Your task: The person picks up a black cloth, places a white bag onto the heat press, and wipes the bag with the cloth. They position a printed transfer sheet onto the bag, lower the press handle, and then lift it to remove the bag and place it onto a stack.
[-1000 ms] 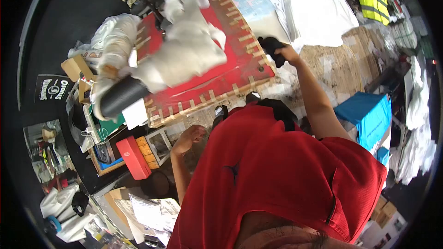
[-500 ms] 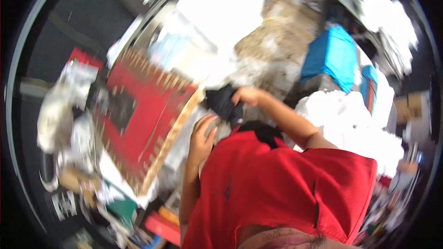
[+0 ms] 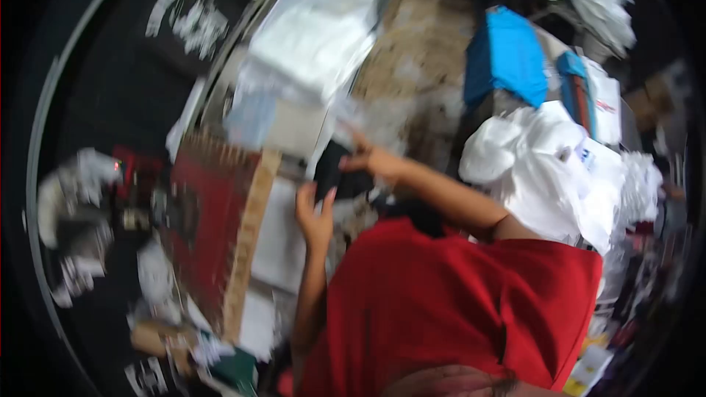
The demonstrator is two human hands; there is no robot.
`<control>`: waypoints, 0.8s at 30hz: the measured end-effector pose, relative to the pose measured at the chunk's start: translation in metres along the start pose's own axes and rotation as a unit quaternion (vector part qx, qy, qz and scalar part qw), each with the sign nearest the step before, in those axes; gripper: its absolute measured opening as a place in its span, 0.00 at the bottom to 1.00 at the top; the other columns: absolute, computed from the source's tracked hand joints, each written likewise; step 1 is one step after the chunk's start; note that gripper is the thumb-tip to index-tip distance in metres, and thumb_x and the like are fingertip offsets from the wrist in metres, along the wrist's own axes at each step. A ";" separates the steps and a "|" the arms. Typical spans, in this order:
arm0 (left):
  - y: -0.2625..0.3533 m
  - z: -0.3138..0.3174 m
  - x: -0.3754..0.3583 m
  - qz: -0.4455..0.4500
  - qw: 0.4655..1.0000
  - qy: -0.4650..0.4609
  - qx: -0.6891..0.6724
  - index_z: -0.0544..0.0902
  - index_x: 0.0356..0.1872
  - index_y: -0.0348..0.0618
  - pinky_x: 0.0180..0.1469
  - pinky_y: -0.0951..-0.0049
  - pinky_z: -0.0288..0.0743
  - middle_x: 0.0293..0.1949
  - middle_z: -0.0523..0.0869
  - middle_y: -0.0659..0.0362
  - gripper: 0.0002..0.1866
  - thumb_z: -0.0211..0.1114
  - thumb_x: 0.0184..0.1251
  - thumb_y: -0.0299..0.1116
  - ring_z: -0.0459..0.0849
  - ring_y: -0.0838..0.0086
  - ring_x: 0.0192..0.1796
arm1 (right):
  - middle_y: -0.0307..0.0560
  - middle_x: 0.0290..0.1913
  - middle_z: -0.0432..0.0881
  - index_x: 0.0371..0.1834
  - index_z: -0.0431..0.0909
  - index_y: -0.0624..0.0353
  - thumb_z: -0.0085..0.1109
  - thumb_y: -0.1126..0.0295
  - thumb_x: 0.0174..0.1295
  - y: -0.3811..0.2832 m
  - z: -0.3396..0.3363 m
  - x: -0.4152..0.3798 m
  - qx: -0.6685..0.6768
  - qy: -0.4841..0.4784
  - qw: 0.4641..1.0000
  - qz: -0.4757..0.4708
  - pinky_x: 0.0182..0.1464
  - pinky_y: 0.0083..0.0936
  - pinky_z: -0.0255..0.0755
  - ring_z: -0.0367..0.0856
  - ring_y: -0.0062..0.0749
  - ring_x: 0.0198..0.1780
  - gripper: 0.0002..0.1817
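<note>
A small black piece that looks like folded cloth is between my two hands, in front of my red shirt. My left hand has its thumb and fingers closed on the lower left edge of this cloth. From the right, my right hand reaches over the cloth. One of its fingers points up and away, blurred by motion, and another lies across the black surface. Whether the right hand grips the cloth cannot be made out.
Left of my hands lies a red board with a pale toothed edge. Beyond it are white sheets beside a worn brown surface. To the right stand a blue covered block and a heap of white plastic bags.
My view has shifted. The left hand has come up from beside the black cloth and closed on its edge. The right hand's fingers have spread over the cloth.
</note>
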State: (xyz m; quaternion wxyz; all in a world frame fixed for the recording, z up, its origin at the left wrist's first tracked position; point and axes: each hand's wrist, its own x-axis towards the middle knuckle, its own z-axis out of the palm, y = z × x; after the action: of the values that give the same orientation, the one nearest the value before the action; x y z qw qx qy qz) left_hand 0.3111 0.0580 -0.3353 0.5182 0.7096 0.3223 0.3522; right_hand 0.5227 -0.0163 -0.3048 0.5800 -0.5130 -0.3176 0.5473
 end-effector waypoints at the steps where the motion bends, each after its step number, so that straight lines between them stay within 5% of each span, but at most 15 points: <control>1: 0.030 0.001 0.003 -0.005 1.000 -0.012 -0.014 0.70 0.57 0.31 0.59 0.68 0.75 0.54 0.78 0.50 0.28 0.75 0.59 0.24 0.77 0.65 0.58 | 0.56 0.71 0.66 0.80 0.50 0.47 0.64 0.65 0.65 -0.043 0.016 -0.016 -0.029 0.014 0.999 -0.002 0.73 0.30 0.54 0.62 0.37 0.70 0.43; 3: 0.050 -0.002 0.009 -0.011 0.991 -0.041 -0.128 0.65 0.68 0.36 0.61 0.66 0.74 0.57 0.78 0.51 0.44 0.81 0.50 0.28 0.77 0.64 0.60 | 0.54 0.65 0.73 0.74 0.62 0.54 0.58 0.66 0.70 -0.044 0.018 -0.011 -0.044 -0.047 0.995 -0.074 0.67 0.27 0.65 0.72 0.33 0.64 0.30; 5: 0.079 -0.013 0.016 0.013 0.996 -0.088 -0.010 0.62 0.71 0.36 0.64 0.66 0.72 0.60 0.77 0.48 0.51 0.83 0.44 0.27 0.76 0.64 0.63 | 0.47 0.49 0.83 0.64 0.72 0.64 0.55 0.64 0.73 -0.040 0.025 -0.006 0.137 -0.069 0.988 0.025 0.53 0.25 0.78 0.83 0.27 0.49 0.21; 8: 0.069 -0.016 0.017 0.039 0.990 -0.104 -0.089 0.61 0.72 0.36 0.64 0.65 0.73 0.62 0.76 0.46 0.55 0.84 0.39 0.27 0.77 0.64 0.63 | 0.49 0.47 0.85 0.56 0.76 0.68 0.53 0.62 0.74 -0.037 0.043 0.002 0.196 -0.064 0.975 0.079 0.50 0.24 0.80 0.85 0.27 0.46 0.19; 11: 0.075 -0.028 0.007 0.040 0.997 -0.061 -0.005 0.63 0.71 0.34 0.65 0.69 0.71 0.64 0.74 0.50 0.53 0.84 0.39 0.24 0.74 0.70 0.64 | 0.47 0.44 0.85 0.53 0.78 0.65 0.54 0.60 0.73 -0.022 0.059 0.011 0.165 -0.044 0.980 0.105 0.47 0.23 0.79 0.84 0.26 0.42 0.18; 14: 0.052 -0.031 -0.008 -0.026 0.999 -0.025 -0.029 0.71 0.62 0.33 0.61 0.71 0.74 0.54 0.81 0.55 0.43 0.84 0.40 0.23 0.79 0.73 0.56 | 0.42 0.41 0.84 0.50 0.78 0.61 0.55 0.58 0.72 -0.002 0.082 0.022 0.075 -0.042 0.992 0.095 0.43 0.22 0.76 0.83 0.25 0.38 0.16; 17: 0.038 -0.039 -0.021 -0.019 0.997 0.043 -0.066 0.75 0.56 0.34 0.56 0.73 0.77 0.47 0.84 0.59 0.35 0.82 0.42 0.22 0.81 0.77 0.49 | 0.41 0.44 0.82 0.53 0.76 0.58 0.58 0.55 0.69 0.004 0.106 0.020 0.158 -0.043 0.973 0.163 0.42 0.21 0.74 0.81 0.25 0.40 0.19; 20: 0.012 -0.053 -0.033 -0.099 0.988 0.085 -0.081 0.76 0.57 0.34 0.59 0.69 0.75 0.50 0.83 0.56 0.35 0.82 0.44 0.26 0.80 0.71 0.54 | 0.41 0.49 0.81 0.59 0.74 0.57 0.61 0.53 0.66 0.004 0.131 0.011 0.150 -0.087 0.968 0.180 0.50 0.24 0.75 0.81 0.27 0.48 0.25; 22: 0.003 -0.068 -0.042 -0.010 0.977 0.115 0.179 0.75 0.59 0.35 0.65 0.63 0.70 0.56 0.80 0.50 0.38 0.83 0.45 0.34 0.76 0.62 0.62 | 0.40 0.50 0.81 0.60 0.74 0.57 0.63 0.54 0.65 0.021 0.135 0.021 0.069 -0.131 0.978 0.150 0.52 0.25 0.75 0.81 0.27 0.49 0.25; 24: -0.012 -0.078 -0.053 -0.021 0.976 0.130 0.173 0.75 0.61 0.36 0.67 0.61 0.67 0.58 0.78 0.48 0.40 0.83 0.45 0.37 0.73 0.58 0.64 | 0.46 0.51 0.83 0.62 0.74 0.59 0.68 0.57 0.60 0.046 0.134 0.044 -0.076 -0.186 0.976 0.089 0.52 0.29 0.75 0.83 0.32 0.49 0.30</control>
State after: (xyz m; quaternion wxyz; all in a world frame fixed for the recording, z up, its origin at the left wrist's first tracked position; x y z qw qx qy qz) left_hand 0.2166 0.0574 -0.3391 0.3489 0.7294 0.4580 0.3695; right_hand 0.3927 0.0531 -0.3206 0.4191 -0.4710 -0.4137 0.6568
